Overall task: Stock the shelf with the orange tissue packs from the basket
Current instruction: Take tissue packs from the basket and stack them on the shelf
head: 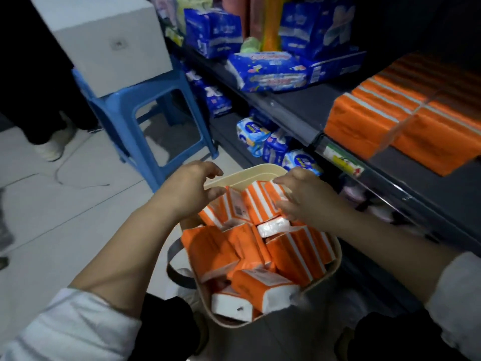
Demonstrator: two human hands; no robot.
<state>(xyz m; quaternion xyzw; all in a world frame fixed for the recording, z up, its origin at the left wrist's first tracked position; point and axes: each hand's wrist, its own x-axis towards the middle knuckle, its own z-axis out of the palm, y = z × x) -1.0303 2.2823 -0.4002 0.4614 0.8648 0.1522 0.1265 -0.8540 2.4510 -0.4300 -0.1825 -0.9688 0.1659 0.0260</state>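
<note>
**Basket** [256, 170]: cream, on the floor, filled with jumbled orange packs [208, 247], several on end.

**Right hand** [307, 198]: at the basket's far end, fingers curled round the end of one upright pack [260, 207].

**Left hand** [191, 187]: over the basket's far left rim, fingers loosely spread, holding nothing.

**Shelf** [299, 110]: above and right of the basket, with an orange row [364, 123] already stacked on it.

**Handling:** probably best to bring the left hand to the pack's free end. Lift straight up clear of the neighbouring packs, as the soft wrap may slip. Set it flush beside the row, stripes matching.
</note>
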